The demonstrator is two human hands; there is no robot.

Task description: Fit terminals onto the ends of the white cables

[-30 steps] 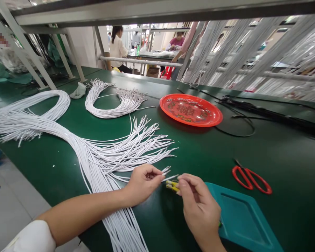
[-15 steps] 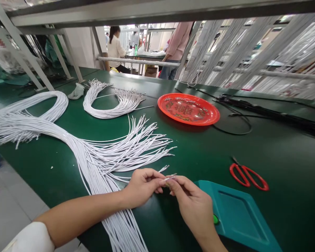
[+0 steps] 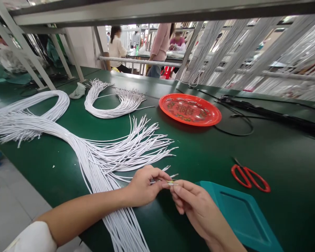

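My left hand (image 3: 147, 183) pinches the end of a white cable (image 3: 171, 183) between thumb and fingers. From the other side, my right hand (image 3: 190, 197) closes on the same end, where thin yellowish and white strands show. Its other fingers are curled. Beneath my left forearm a big bundle of white cables (image 3: 94, 157) runs across the table, with its loose ends fanned out just beyond my hands. A teal plastic box (image 3: 241, 213) stands by my right wrist and is partly hidden by it.
Red-handled scissors (image 3: 250, 176) lie at the right. Farther back are a red oval tray (image 3: 190, 110), black cables (image 3: 275, 113) and a curved white cable bundle (image 3: 107, 112). A metal shelf beam (image 3: 147, 14) crosses overhead. Several people work beyond the table.
My right hand has shifted slightly down and turned, its lower fingers now curled below the cable end. Yellowish strands show between my fingertips. A standing person in the background has moved left.
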